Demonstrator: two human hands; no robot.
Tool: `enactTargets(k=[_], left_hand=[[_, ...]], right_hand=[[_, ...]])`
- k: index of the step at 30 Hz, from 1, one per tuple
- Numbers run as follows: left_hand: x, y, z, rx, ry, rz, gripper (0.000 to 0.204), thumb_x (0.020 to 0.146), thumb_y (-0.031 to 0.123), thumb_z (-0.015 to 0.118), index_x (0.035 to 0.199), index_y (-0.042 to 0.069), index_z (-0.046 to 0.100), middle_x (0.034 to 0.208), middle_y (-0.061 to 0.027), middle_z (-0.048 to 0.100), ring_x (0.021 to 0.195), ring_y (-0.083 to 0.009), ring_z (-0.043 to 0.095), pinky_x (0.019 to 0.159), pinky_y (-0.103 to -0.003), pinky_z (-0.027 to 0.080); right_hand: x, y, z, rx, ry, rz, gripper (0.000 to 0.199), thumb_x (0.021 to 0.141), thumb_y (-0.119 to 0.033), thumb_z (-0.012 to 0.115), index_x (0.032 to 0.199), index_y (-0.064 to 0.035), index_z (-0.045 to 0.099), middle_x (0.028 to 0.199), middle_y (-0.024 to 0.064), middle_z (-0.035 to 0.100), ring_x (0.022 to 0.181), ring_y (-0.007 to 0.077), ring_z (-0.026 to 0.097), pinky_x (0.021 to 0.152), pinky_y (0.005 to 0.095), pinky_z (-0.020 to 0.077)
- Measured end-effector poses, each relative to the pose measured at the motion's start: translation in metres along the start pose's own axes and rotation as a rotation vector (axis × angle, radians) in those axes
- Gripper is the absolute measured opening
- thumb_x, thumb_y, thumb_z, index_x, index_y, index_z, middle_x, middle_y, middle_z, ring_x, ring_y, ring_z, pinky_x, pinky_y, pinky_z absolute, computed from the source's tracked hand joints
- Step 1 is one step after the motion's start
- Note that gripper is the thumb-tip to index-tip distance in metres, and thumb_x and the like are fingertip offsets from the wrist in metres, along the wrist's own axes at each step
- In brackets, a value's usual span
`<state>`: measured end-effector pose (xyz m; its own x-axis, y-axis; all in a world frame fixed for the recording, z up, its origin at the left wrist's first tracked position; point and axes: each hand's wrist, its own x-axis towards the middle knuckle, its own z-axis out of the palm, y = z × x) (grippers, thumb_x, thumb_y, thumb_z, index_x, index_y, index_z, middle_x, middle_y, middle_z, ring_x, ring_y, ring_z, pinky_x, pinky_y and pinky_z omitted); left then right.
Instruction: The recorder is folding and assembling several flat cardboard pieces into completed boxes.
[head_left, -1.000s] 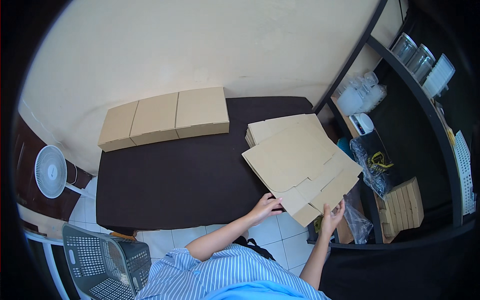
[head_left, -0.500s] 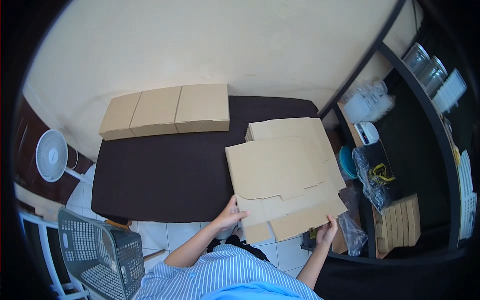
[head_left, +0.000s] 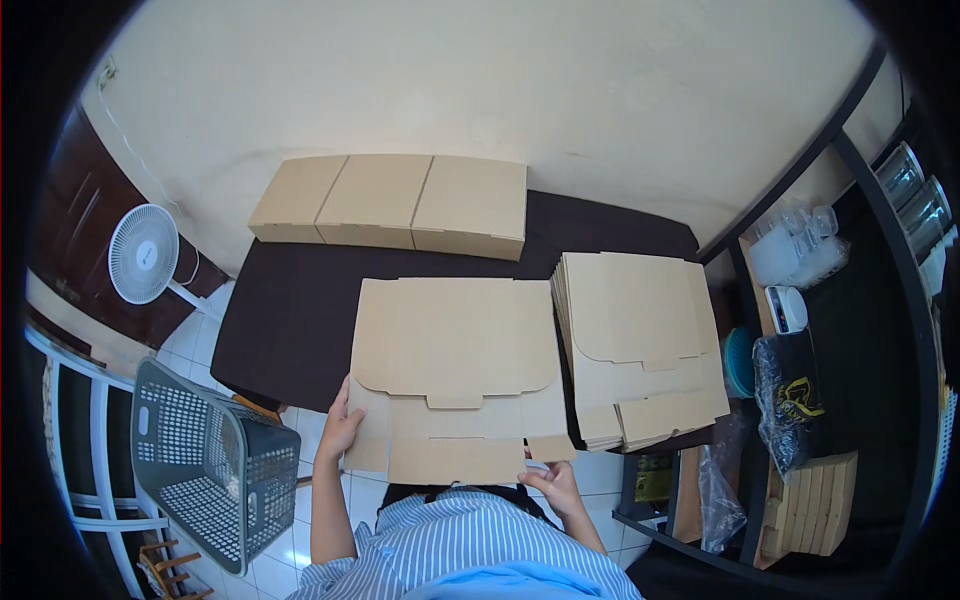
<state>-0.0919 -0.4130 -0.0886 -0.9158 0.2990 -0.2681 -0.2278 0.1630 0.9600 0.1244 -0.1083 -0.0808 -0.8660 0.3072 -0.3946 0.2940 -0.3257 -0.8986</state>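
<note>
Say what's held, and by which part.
A flat cardboard box blank: left hand on its left edge, right hand on its near edge, toward the right.

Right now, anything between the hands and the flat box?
Nothing visible: the left hand holds the flat box at its left edge, the right hand at its near edge. The cardboard stack lies off to the right.

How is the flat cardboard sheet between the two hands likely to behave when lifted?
The cardboard sheet is probably light, being thin and unfolded. Its broad main panel looks fairly stiff, without visible sag. The near flaps, cut apart, may bend.
</note>
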Motion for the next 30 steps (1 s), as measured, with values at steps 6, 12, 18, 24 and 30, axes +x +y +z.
enactTargets(k=[6,12,18,24,30], left_hand=[[0.034,0.001,-0.03,0.225,0.077,0.07,0.066,0.078,-0.006,0.049,0.138,0.001,0.025,0.135,-0.0142,0.038,0.126,-0.0212,0.035,0.103,-0.03,0.026],[0.043,0.031,-0.009,0.909,0.395,0.253,0.058,0.071,0.002,0.06,0.126,0.007,0.043,0.102,-0.0127,0.046,0.101,-0.0297,0.043,0.087,-0.041,0.036],[0.06,-0.009,0.013,0.604,0.061,0.325,0.048,0.071,0.009,0.065,0.115,0.002,0.046,0.107,-0.0156,0.044,0.102,-0.0313,0.043,0.091,-0.04,0.035],[0.08,-0.013,0.016,0.04,0.065,-0.077,0.061,0.077,0.021,0.066,0.123,-0.003,0.034,0.104,-0.0159,0.045,0.096,-0.0208,0.048,0.084,-0.035,0.041],[0.095,0.004,0.008,-0.04,0.132,-0.145,0.07,0.084,0.03,0.061,0.129,0.003,0.015,0.105,-0.0092,0.045,0.083,-0.0154,0.055,0.069,-0.029,0.045]], right_hand=[[0.024,-0.002,0.041,0.298,0.262,0.177,0.025,0.082,-0.011,0.061,0.102,0.0014,0.051,0.095,0.0126,0.059,0.083,0.0224,0.064,0.067,0.0286,0.0543],[0.031,0.025,0.054,0.238,0.648,-0.085,0.008,0.083,0.0,0.048,0.091,-0.0018,0.048,0.078,0.0059,0.052,0.06,0.0136,0.056,0.053,0.0242,0.0489],[0.025,-0.012,0.089,-0.801,0.727,-0.546,0.014,0.073,-0.003,0.058,0.085,-0.0025,0.053,0.082,0.0086,0.049,0.082,0.0232,0.049,0.074,0.0345,0.0399],[0.029,-0.004,0.091,-0.736,0.702,-0.421,0.027,0.064,0.002,0.057,0.091,-0.0031,0.056,0.099,0.0123,0.045,0.096,0.0296,0.046,0.083,0.0372,0.0395],[0.028,0.012,0.068,-0.468,0.704,-0.259,0.034,0.062,0.008,0.059,0.095,-0.0036,0.057,0.102,0.0073,0.047,0.095,0.0196,0.051,0.075,0.0297,0.046]])
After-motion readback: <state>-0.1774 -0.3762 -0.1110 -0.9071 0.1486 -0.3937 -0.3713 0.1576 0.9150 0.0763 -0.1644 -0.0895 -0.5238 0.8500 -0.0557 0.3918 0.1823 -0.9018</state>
